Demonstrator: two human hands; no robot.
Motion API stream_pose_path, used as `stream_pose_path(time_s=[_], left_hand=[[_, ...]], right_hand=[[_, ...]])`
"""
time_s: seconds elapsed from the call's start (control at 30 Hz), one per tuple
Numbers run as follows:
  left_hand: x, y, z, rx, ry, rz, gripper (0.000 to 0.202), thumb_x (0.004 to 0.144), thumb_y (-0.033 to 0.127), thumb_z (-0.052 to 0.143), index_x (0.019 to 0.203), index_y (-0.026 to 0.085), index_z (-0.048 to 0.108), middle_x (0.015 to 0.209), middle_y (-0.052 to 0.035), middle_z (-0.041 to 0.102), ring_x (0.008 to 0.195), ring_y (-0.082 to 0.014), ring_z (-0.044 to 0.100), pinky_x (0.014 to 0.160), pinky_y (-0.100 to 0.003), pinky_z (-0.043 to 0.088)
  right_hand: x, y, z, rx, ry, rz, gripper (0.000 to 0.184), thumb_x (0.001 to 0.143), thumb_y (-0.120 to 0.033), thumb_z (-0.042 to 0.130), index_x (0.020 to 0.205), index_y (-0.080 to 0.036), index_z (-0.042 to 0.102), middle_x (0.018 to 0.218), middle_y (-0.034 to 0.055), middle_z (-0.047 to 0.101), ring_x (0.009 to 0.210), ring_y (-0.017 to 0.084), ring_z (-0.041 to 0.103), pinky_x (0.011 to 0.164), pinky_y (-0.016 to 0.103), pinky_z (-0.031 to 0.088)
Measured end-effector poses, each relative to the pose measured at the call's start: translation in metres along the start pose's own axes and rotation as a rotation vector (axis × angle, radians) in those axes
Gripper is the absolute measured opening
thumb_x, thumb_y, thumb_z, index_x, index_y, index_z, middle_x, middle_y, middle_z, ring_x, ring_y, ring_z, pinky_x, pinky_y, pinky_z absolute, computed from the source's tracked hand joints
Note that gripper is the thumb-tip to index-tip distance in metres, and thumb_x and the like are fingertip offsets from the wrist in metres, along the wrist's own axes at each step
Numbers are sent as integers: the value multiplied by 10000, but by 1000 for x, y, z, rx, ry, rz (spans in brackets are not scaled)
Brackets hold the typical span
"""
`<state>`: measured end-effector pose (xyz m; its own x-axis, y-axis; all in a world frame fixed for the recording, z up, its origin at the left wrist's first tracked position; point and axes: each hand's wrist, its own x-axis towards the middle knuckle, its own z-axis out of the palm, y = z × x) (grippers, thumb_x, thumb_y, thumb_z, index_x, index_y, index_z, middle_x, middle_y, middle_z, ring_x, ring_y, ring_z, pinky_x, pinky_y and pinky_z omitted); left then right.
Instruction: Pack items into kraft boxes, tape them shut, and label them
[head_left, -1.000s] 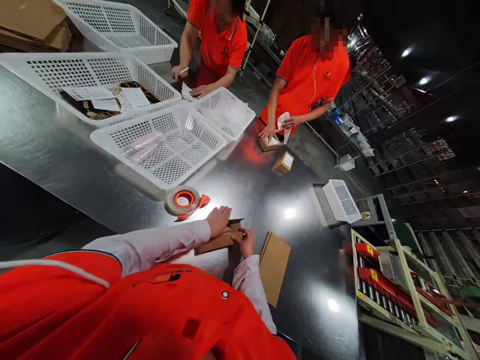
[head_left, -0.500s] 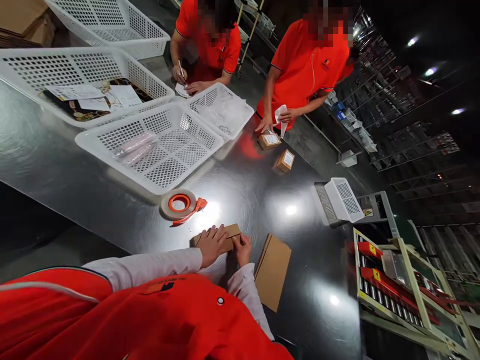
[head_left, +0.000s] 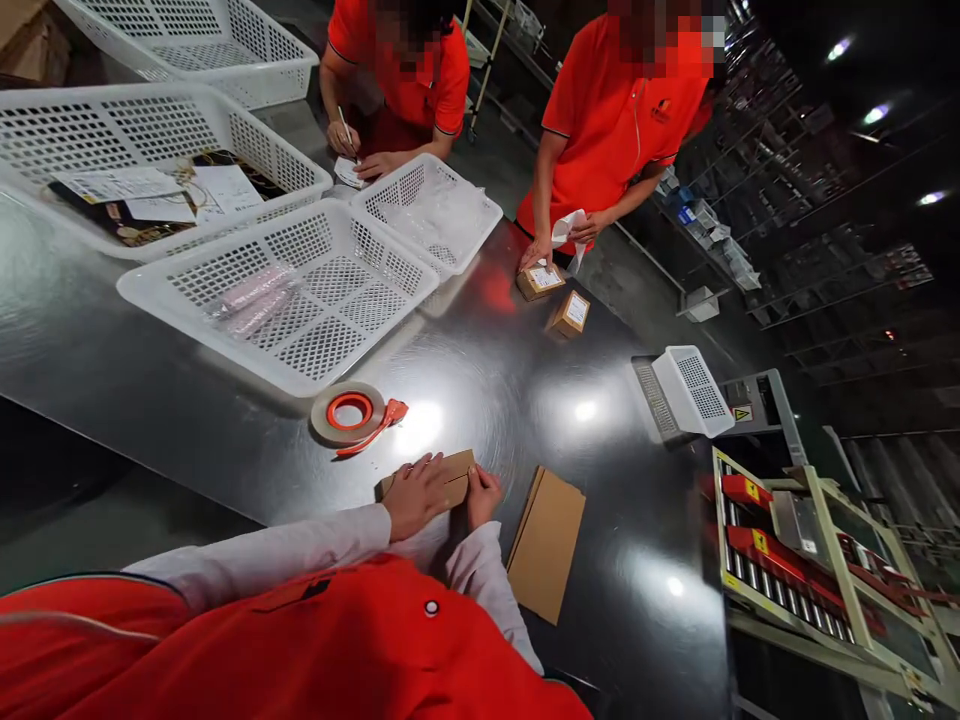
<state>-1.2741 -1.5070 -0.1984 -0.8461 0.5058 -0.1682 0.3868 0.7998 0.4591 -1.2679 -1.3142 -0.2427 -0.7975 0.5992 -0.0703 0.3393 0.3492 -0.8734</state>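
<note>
My left hand (head_left: 417, 493) lies flat, fingers spread, on top of a small brown cardboard box (head_left: 455, 472) at the near edge of the shiny dark table (head_left: 495, 390). My right hand (head_left: 484, 496) pinches the box's right end with curled fingers. A flat stack of folded brown cartons (head_left: 547, 541) lies just to the right of my hands. A roll of tape (head_left: 347, 412) with an orange core and an orange tab sits a little to the left beyond the box.
Several white plastic baskets (head_left: 300, 300) stand at the left and back, some with papers and clear bags. Two people in orange shirts work across the table; one presses a label on a small box (head_left: 540, 281), another box (head_left: 568, 313) beside it. A yellow roller conveyor (head_left: 817, 560) runs on the right.
The box's raised flap has been pressed down, and my left hand now lies flat on the closed box. The view has shifted slightly.
</note>
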Motion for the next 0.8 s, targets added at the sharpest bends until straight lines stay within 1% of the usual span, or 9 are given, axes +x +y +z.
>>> stream_pose_path(time_s=[0.07,0.13,0.23,0.3,0.4,0.47,0.63,0.73,0.8], left_hand=[[5,-26,-16,-46,115,-83,597,1068,396,521,1618,170,578,1722,-183,457,1585,-362,415,1300,-500,346],[11,-58,-32,-41,220,-186,580,1085,362,481,1620,147,545,1599,-212,568,1484,-373,504,1277,-524,355],[18,-99,-50,25,246,-287,584,1078,279,476,1652,173,474,1389,-191,675,1294,-358,597,1186,-534,402],[17,-114,-56,61,237,-305,582,1076,235,451,1654,172,466,1266,-175,705,1198,-334,619,1144,-510,418],[6,-126,-59,100,229,-286,538,1106,272,374,1596,161,566,1110,-174,718,1107,-329,632,1137,-526,413],[-5,-133,-59,129,211,-242,538,1104,298,381,1565,174,629,1066,-178,722,1108,-338,633,1166,-547,392],[-27,-149,-50,208,202,-76,578,1098,273,380,1623,209,614,1207,-217,736,1170,-368,643,1132,-537,457],[-34,-151,-40,218,211,-73,587,1089,229,363,1608,200,637,1306,-249,718,1244,-411,636,1130,-573,469],[-36,-150,-36,209,213,-95,603,1072,179,349,1592,186,655,1309,-259,720,1278,-424,634,1160,-601,453]], right_hand=[[1,-3,0,-3,28,59,446,856,-496,752,947,-78,877,931,161,771,919,267,739,931,411,623],[3,-8,0,-19,5,76,382,839,-441,764,942,-92,882,907,135,765,915,252,734,931,388,622],[9,-20,1,-26,-35,66,308,814,-384,784,909,-110,886,864,105,750,885,228,715,892,355,619],[12,-28,3,-8,-56,48,280,803,-369,798,883,-115,884,837,90,738,857,213,699,863,338,613],[15,-37,7,16,-82,34,233,795,-331,802,858,-122,882,800,66,718,828,196,684,836,317,606],[13,-42,10,22,-106,33,196,784,-279,790,852,-121,884,782,52,706,815,189,687,837,310,605],[4,-51,20,24,-155,32,155,765,-236,780,831,-141,884,776,26,705,813,183,705,882,317,607],[-1,-56,24,22,-159,33,161,767,-238,781,834,-135,885,787,33,711,819,192,712,896,330,609],[-2,-58,24,16,-155,34,161,774,-234,774,834,-133,884,799,42,719,837,200,720,907,338,611]])
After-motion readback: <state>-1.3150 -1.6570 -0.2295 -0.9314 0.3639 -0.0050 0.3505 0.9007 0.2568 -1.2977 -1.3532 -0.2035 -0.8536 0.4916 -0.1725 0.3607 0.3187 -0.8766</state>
